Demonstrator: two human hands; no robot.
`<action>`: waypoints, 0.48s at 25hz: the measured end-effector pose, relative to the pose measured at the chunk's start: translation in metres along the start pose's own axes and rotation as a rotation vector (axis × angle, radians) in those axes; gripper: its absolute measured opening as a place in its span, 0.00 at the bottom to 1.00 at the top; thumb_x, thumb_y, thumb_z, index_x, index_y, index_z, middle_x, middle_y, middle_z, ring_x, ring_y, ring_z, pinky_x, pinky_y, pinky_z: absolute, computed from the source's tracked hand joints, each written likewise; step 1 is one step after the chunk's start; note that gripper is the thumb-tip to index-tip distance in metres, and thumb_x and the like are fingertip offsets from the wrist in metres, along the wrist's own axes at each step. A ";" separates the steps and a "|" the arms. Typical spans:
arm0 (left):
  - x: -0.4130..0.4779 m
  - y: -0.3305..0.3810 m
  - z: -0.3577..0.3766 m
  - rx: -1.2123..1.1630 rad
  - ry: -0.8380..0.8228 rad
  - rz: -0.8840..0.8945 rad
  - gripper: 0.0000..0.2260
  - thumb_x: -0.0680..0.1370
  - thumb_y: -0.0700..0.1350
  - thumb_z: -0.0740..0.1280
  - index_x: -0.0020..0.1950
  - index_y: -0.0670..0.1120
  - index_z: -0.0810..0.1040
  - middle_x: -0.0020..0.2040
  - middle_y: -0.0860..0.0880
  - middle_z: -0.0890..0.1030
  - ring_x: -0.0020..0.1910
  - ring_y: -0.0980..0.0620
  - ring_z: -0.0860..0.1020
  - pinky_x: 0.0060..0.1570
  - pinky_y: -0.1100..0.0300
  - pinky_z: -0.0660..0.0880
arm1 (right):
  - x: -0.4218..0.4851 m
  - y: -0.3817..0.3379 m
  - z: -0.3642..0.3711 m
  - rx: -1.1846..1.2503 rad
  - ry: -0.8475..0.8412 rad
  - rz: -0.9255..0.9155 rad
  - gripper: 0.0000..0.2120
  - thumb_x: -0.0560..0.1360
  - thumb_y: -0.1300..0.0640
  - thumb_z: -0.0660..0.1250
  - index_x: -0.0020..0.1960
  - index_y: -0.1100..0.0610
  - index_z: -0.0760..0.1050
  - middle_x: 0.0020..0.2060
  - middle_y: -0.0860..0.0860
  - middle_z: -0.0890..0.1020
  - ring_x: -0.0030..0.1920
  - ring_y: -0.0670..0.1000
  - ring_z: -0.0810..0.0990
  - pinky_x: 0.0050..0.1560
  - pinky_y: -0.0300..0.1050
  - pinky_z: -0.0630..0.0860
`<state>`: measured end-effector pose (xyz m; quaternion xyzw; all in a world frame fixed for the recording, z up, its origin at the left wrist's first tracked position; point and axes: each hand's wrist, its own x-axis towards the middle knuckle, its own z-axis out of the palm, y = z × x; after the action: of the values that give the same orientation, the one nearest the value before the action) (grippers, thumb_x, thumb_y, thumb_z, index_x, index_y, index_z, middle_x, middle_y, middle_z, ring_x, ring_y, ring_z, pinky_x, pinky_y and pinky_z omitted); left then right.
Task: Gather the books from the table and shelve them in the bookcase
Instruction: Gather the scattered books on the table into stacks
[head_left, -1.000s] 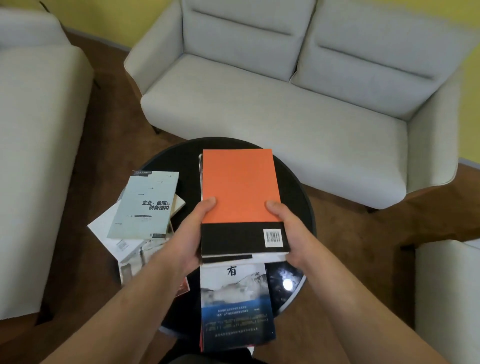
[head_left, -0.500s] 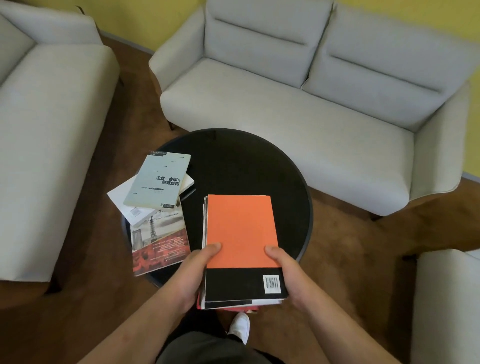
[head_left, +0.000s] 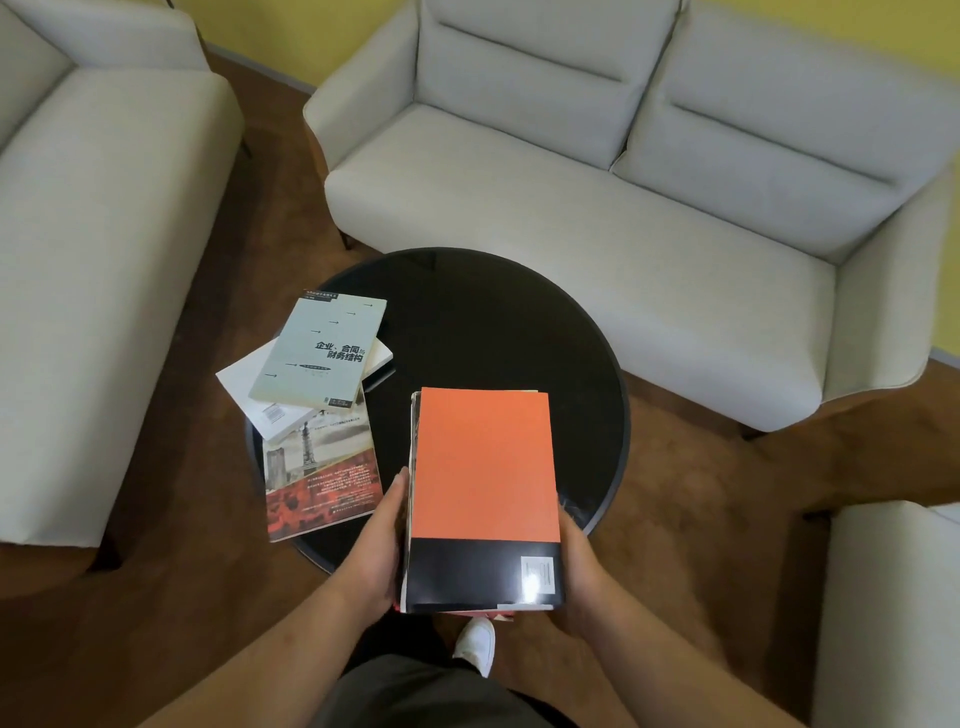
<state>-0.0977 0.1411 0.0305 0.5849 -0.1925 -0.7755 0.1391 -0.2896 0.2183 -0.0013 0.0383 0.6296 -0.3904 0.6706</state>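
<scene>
Progress: early, by my reading. You have gathered one stack; nothing shows as shelved.
Stack: lower centre of frame, orange book on top, page edges and a red cover edge showing beneath it. How many books it holds cannot be told.
Stack position: its near end overhangs the table rim, towards you. Whether its far end rests on the table cannot be told.
Left hand: pressed along the stack's left side, thumb lying up the edge, fingers hidden beneath.
Right hand: cupped at the stack's lower right corner, fingers hidden beneath.
Grip: both hands closed round the stack, holding it between them.
Left on table: three books, centre left. Green book lies on the white book; the white book overlaps the top of the red book, which juts past the rim.
Remaining: collect those three, then carry everything to the bookcase.
Containers: none in frame. The bookcase is out of view, so you cannot read its contents from here.
</scene>
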 end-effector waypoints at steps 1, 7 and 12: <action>0.002 -0.002 -0.002 -0.025 0.008 0.003 0.28 0.79 0.68 0.54 0.58 0.51 0.84 0.51 0.45 0.88 0.58 0.43 0.82 0.54 0.49 0.76 | 0.000 0.006 0.004 0.016 0.010 0.005 0.25 0.84 0.40 0.53 0.48 0.60 0.78 0.34 0.56 0.87 0.31 0.53 0.87 0.32 0.43 0.82; 0.008 0.004 -0.007 0.030 -0.012 0.010 0.24 0.80 0.65 0.58 0.56 0.51 0.85 0.53 0.43 0.87 0.58 0.42 0.82 0.54 0.48 0.76 | 0.006 0.006 -0.001 -0.009 -0.003 -0.031 0.23 0.84 0.46 0.52 0.46 0.58 0.79 0.36 0.55 0.87 0.33 0.52 0.86 0.36 0.44 0.80; 0.017 0.018 -0.016 0.176 0.030 -0.001 0.30 0.70 0.73 0.59 0.60 0.55 0.81 0.59 0.45 0.83 0.60 0.44 0.79 0.56 0.48 0.73 | 0.020 -0.015 0.001 -0.057 -0.024 -0.080 0.30 0.78 0.29 0.56 0.57 0.51 0.82 0.54 0.56 0.86 0.54 0.56 0.86 0.60 0.55 0.77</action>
<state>-0.0876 0.1153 0.0202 0.6066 -0.2575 -0.7468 0.0899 -0.2996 0.1981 -0.0119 -0.0107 0.6335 -0.3991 0.6627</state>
